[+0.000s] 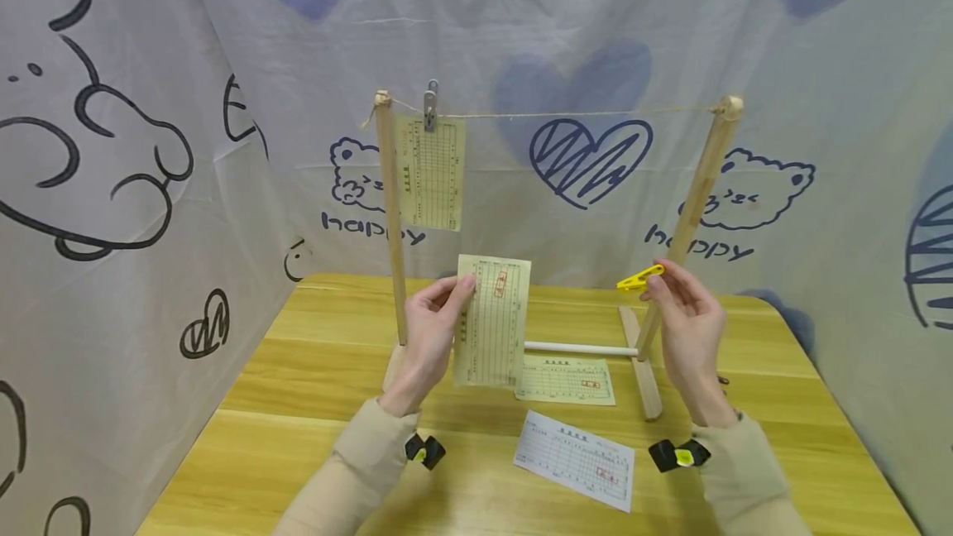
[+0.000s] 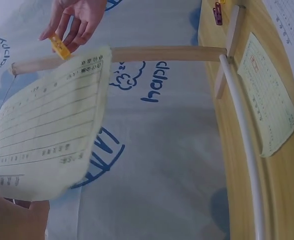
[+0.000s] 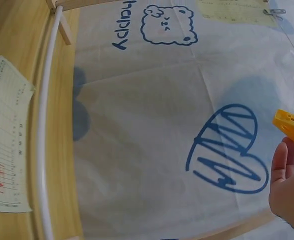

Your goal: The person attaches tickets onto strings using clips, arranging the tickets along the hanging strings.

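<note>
The left wooden post (image 1: 395,255) rises near the back left corner of the table (image 1: 260,404). Just beside it, a metal clip (image 1: 430,110) fastens a hanging slip (image 1: 438,189), printed with a grid, to the string (image 1: 521,115) that runs between the post tops. Next comes the left hand (image 1: 429,319), raised over the table, its thumb and fingers pinching the left edge, near the top, of a pale yellow slip (image 1: 495,333) held upright with its red stamp uppermost. A white rod (image 1: 577,347) runs low between the posts, along the table's back edge. In front of the rod lies a stamped slip (image 1: 562,383), its left end partly hidden behind the held one; nearer the table's front, a white slip (image 1: 573,461) lies askew. Farther right, the right hand (image 1: 688,321) pinches a yellow clothespin (image 1: 639,279) between thumb and fingers, in the air below the string, near the right wooden post (image 1: 700,197). A dark red clip (image 2: 217,13) lies near that post's foot, toward the table's right edge.
</note>
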Motion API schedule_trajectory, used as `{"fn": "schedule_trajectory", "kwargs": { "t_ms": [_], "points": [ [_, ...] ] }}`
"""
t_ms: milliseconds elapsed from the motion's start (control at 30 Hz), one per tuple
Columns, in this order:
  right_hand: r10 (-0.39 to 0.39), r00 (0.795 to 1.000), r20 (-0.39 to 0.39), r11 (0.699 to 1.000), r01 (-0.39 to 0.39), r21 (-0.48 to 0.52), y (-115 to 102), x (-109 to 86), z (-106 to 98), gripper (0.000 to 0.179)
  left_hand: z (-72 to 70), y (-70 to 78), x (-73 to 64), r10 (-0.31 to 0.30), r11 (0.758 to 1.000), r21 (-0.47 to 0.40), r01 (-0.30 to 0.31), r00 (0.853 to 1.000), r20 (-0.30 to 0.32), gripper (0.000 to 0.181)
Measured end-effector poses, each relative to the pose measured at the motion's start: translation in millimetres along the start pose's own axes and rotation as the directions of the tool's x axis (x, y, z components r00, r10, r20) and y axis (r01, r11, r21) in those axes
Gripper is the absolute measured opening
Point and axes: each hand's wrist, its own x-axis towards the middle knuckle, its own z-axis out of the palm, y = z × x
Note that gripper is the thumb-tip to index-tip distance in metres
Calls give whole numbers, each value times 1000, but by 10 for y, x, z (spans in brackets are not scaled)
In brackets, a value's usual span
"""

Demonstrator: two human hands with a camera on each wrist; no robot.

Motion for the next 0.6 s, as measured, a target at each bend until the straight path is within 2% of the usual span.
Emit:
{"fn": "schedule_trajectory", "kwargs": {
  "t_ms": [267, 433, 600],
  "points": [
    [-53, 995, 82, 998, 56, -41, -152, 139, 218, 34, 55, 106, 84, 17, 1000, -7, -17, 1000, -4, 9],
    [-79, 990, 118, 996, 82, -23, -251, 222, 377, 37, 78, 184, 138, 24, 999, 28, -24, 1000, 6, 20],
    [-125, 982, 141, 992, 126, 6, -345, 306, 516, 24, 99, 262, 192, 28, 998, 60, -28, 1000, -3, 26]
  ]
}}
